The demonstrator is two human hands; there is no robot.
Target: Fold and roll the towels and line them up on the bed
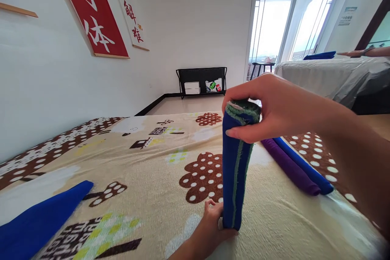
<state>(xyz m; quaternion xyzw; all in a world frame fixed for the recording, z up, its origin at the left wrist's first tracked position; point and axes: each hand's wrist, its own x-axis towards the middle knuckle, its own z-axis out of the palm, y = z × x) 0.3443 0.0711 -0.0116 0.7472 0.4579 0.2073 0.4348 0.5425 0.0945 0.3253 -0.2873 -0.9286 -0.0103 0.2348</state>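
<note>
Between my two hands a rolled blue towel point(231, 170) with green frayed edging stands on end, its coiled end facing up. My right hand point(268, 105) grips it near the top, thumb in front and fingers behind. Down at its lower end, my left hand point(210, 227) is closed around the roll, with some fingers hidden behind it. Under the roll lies a cream patterned blanket point(146, 170). To the right rest a rolled purple towel point(292, 166) and another blue roll point(304, 164), side by side. A flat blue cloth point(45, 219) spreads at the lower left.
At the far wall stands a black rack point(201, 77) with white boxes. On the right, a table under a plastic sheet point(323, 77) bears a blue cloth point(319, 55), with another person's hand point(353, 53) beside it. A stool point(262, 67) stands by the glass doors.
</note>
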